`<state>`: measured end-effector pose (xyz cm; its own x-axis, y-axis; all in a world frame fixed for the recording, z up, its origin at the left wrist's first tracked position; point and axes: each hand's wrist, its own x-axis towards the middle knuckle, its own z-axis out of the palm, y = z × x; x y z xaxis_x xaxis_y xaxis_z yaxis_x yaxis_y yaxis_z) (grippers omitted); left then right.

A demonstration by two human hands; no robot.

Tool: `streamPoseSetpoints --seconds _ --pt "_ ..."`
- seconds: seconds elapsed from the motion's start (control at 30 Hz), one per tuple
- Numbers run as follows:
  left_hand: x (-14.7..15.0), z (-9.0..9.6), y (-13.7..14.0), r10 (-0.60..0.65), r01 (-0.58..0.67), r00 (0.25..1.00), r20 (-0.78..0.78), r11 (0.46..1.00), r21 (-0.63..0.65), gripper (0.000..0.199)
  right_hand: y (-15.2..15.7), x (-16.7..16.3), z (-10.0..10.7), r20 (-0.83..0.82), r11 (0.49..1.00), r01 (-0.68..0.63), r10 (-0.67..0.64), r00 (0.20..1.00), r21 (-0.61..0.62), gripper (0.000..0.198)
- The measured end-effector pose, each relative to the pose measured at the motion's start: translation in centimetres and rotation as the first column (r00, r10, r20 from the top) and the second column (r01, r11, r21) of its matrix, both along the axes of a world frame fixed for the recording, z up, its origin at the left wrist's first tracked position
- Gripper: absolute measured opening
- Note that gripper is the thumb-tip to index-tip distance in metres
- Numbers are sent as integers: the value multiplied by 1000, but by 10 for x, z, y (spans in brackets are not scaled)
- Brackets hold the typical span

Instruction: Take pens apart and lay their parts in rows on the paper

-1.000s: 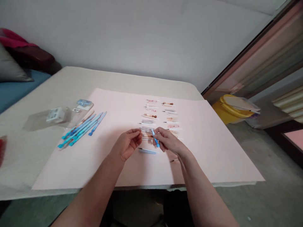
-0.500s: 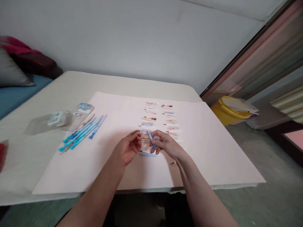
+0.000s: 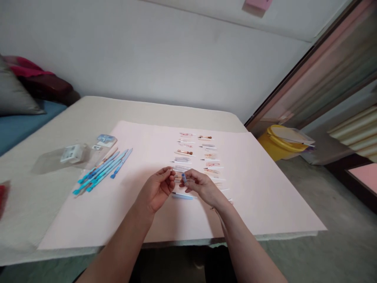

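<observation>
Over the pink sheet [image 3: 250, 196], my right hand [image 3: 202, 186] grips a short blue pen barrel [image 3: 184, 177], its end tipped up toward me. Close beside it, thumb and forefinger of my left hand [image 3: 157, 188] are pinched together; whatever tiny piece they hold is too small to name. Beneath and beyond both hands lie two columns of pen parts: white refills with dark tips and clear, brown and pinkish barrels [image 3: 185, 152]. A light blue barrel [image 3: 182, 197] rests just below my fingers. The hands cover part of the left column.
Several blue pens [image 3: 106, 169] lie bunched at the left of the sheet. Beside them are a clear plastic package [image 3: 91, 155] and a small white box [image 3: 72, 153]. Something red [image 3: 2, 196] sits at the far left edge. A yellow bucket [image 3: 277, 145] stands on the floor at right.
The blue barrel in my right hand has turned, its end now facing me more. Both hands remain close together, and the view has tilted slightly upward.
</observation>
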<state>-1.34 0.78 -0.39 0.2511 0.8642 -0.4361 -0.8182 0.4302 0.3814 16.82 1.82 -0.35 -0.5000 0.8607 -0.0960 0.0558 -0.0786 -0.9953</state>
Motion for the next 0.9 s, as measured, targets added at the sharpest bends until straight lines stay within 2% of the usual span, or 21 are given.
streamPoseSetpoints --seconds 0.13,0.3,0.63,0.9 --pt "1 9 -4 -4 10 993 -121 999 49 10 0 1 -2 44 992 51 -56 997 117 11" --pt "0 14 -6 -4 17 988 -157 997 78 11 1 3 -2 98 957 84 -115 989 278 10" --pt "1 13 -7 -18 48 984 -179 985 167 10 1 4 1 40 965 75 -88 995 250 8" --pt "2 16 -8 -13 47 983 -185 982 182 15 1 5 1 28 968 85 -94 995 238 9"
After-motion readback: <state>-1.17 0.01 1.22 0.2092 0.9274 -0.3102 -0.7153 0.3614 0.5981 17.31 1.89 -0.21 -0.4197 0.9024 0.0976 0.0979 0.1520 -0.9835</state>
